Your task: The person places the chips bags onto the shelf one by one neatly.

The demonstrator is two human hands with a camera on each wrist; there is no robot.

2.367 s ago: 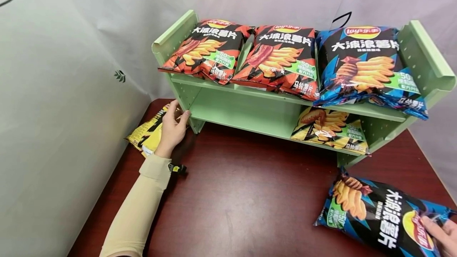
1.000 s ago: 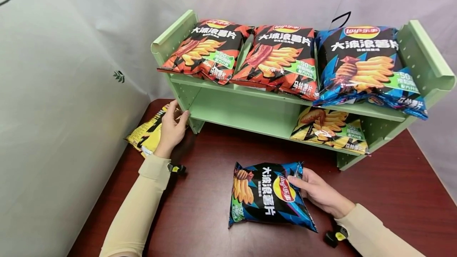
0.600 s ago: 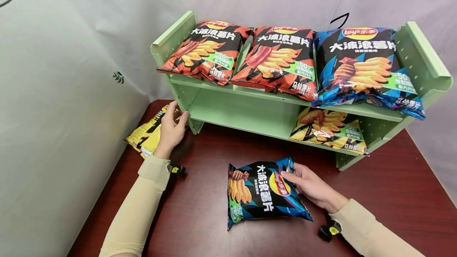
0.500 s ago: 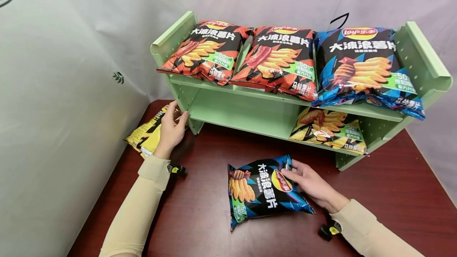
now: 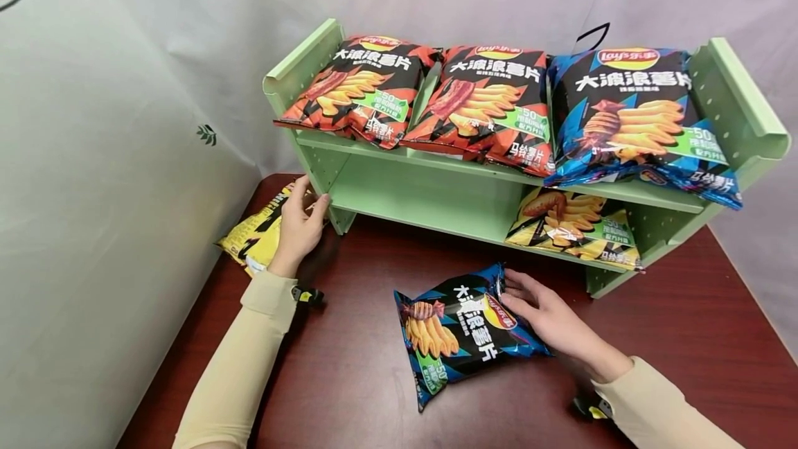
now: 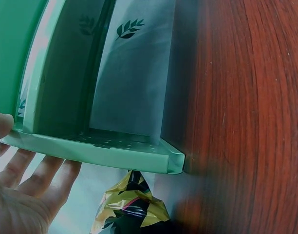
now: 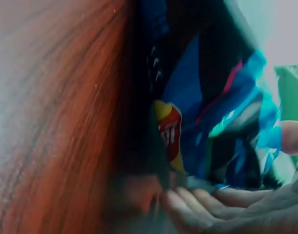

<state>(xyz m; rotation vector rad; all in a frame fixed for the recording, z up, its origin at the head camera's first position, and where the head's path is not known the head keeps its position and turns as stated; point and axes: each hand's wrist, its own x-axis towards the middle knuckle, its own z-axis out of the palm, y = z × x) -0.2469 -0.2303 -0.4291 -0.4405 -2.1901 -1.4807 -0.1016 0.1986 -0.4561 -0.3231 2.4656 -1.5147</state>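
In the head view my left hand (image 5: 300, 231) holds the left side panel of a green two-tier shelf (image 5: 411, 192). The left wrist view has its thumb on one face of the panel edge and the fingers (image 6: 46, 178) on the other. A yellow bag of chips (image 5: 252, 238) lies on the table beyond that hand. My right hand (image 5: 548, 314) holds the top end of a blue-and-black bag of chips (image 5: 464, 331) low over the table, the thumb near the logo. Up close in the right wrist view, the bag (image 7: 188, 87) sits between thumb and blurred fingers (image 7: 197, 204).
On the shelf's upper tier lie two red-and-black chip bags, the left bag (image 5: 368, 92) and the middle bag (image 5: 489, 109), and a blue bag (image 5: 636, 116). The lower tier holds a yellow bag (image 5: 573, 227) at right. A dark red wooden table (image 5: 349, 366) bears everything; a pale curtain (image 5: 206, 40) hangs behind.
My right hand has brought the blue bag from the right edge to the table's middle. The bag has since turned slightly, and the fingers have shifted at its end. The left hand stays put.
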